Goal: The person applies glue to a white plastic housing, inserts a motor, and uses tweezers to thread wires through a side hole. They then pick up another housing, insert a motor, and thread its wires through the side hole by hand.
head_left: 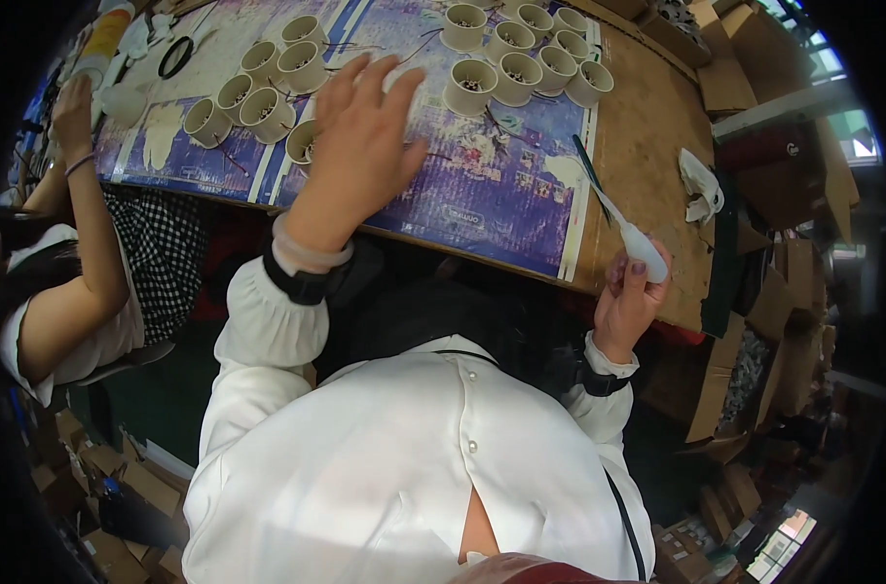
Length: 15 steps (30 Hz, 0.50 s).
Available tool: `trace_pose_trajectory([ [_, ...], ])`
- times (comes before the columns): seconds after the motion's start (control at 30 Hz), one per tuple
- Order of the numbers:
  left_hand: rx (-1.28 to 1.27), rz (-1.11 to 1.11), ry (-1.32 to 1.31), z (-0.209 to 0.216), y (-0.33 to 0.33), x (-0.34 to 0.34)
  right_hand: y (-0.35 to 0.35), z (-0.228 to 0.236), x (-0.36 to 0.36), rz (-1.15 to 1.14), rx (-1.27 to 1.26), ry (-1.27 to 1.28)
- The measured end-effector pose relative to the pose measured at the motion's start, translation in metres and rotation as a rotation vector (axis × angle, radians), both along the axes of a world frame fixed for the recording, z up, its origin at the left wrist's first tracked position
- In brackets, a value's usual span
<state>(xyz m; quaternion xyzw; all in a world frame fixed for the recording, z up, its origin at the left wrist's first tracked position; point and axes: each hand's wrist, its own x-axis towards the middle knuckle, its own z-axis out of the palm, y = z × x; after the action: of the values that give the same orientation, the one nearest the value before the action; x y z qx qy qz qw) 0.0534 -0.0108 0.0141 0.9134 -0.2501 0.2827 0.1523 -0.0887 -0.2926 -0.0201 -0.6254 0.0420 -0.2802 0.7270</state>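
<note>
My left hand [365, 146] is raised over the table with its fingers spread, and nothing shows in its grip. It partly covers a round cream cup [301, 144] beside it. Several similar cups [267, 115] stand in a cluster to its left, with thin dark wires sticking out of some. To its right is a second cluster of cups [470, 88], with small dark and light bits inside. At the table's right front edge, my right hand [630, 304] is closed around a white squeeze bottle [642, 251], its long thin nozzle pointing up and left.
A purple printed sheet [482, 209] covers much of the table, with bare brown board [647, 127] at right. A crumpled white tissue [700, 185] lies there. A black ring [176, 58] is at far left, near a co-worker's hand [71, 122]. Cardboard boxes [745, 380] stand at right.
</note>
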Motion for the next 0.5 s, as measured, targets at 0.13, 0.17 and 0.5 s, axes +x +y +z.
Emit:
trace_pose_trajectory([
  [0.13, -0.159, -0.144, -0.026, -0.021, -0.044, 0.038, 0.001, 0.003, -0.003, 0.015, 0.026, -0.020],
  [0.17, -0.190, -0.158, -0.051, -0.025, -0.053, 0.047, 0.002, 0.002, -0.003, 0.018, 0.019, -0.030],
  [0.5, -0.074, -0.194, 0.307, -0.019, -0.063, 0.016, -0.003, -0.002, -0.009, 0.017, 0.057, -0.024],
])
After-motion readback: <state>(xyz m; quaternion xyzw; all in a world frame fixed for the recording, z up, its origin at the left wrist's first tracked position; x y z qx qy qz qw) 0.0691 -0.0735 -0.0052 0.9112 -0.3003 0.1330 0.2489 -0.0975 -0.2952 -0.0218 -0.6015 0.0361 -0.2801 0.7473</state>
